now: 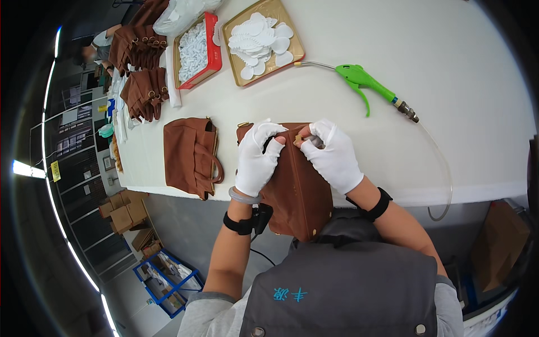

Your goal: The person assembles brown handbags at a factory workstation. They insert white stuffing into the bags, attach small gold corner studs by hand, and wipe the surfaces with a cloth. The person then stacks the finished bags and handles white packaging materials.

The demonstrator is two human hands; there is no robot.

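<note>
**Gloved hands at a brown bag on a white counter**

A wide white counter fills the upper part of the view, with a grey floor, shelving and stacked cardboard boxes below it to the left. The person wears a grey vest over a grey shirt.

Hanging over the near edge of the counter is a brown bag, its top resting on the surface and its body dropping toward the person. Both hands, in white gloves, are at the bag's upper edge. The left hand is curled around the top of the bag, fingers folded over it in a closed grip. The right hand is closed too, its fingertips pinching a small tan piece at the bag's top, just beside the left hand's fingers.

A second brown bag lies flat on the counter to the left, close by but apart. Farther back on the left are piles of more brown bags. Behind stand a red tray of small white pieces and a tan tray of white oval pads. To the right lies a green air blow gun with a metal nozzle, its clear hose looping off the counter's edge.
</note>
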